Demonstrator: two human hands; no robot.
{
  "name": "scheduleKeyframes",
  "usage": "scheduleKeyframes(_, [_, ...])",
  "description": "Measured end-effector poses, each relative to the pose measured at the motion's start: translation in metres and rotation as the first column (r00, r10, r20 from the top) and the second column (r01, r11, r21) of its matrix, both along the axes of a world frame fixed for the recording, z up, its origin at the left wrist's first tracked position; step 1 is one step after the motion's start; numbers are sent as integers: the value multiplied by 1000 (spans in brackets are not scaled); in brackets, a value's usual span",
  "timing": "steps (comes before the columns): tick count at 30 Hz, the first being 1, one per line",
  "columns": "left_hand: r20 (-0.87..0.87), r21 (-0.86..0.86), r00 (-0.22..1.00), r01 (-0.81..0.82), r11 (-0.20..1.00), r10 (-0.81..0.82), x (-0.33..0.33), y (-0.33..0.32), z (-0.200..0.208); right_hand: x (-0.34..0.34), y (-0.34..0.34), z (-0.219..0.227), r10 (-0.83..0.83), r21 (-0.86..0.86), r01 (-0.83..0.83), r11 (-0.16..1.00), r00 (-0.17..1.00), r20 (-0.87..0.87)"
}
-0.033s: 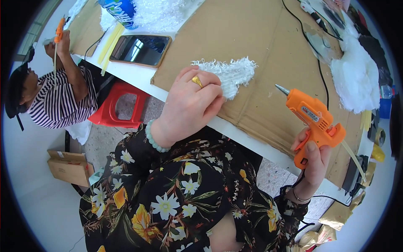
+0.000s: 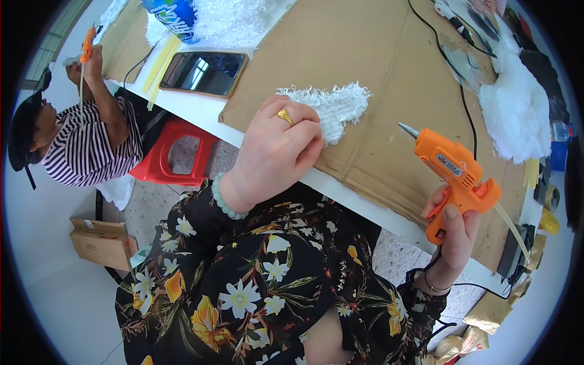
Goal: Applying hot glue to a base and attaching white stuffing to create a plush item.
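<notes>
My left hand (image 2: pixel 283 152), with a gold ring and a pale bead bracelet, is closed over the left end of a white shaggy-edged piece of fabric (image 2: pixel 340 112). The piece lies on brown cardboard (image 2: pixel 371 55); my fingertips and the end they cover are hidden. Over the cardboard's right side, my right hand (image 2: pixel 456 231) grips an orange glue gun (image 2: pixel 456 173) by its handle. Its metal nozzle points up and left, toward the fabric but apart from it. A pale glue stick (image 2: pixel 513 228) sticks out of the gun's back.
A phone (image 2: pixel 204 73) lies at the left beside yellowish glue sticks (image 2: pixel 159 67). Behind it are a blue packet (image 2: pixel 173 18) and white fluffy material (image 2: pixel 231 21). More white material (image 2: pixel 514 109) and a black cord (image 2: pixel 465 109) are at right. A co-worker (image 2: pixel 91 134) holds another orange glue gun (image 2: pixel 87 45).
</notes>
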State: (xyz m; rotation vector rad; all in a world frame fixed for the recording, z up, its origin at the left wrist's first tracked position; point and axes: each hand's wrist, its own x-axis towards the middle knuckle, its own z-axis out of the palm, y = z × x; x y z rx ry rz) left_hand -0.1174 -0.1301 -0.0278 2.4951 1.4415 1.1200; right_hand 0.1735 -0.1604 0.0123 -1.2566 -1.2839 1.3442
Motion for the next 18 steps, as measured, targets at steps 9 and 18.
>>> scheduleKeyframes(9, [38,-26,999,3,1000,-2,-9,6,-4,-6,2,-7,-5,25,7,1000,997,-74])
scheduleKeyframes(18, [275,-20,961,13,1000,-7,-10,10,3,1,9,-15,61,39,-57,998,991,-123])
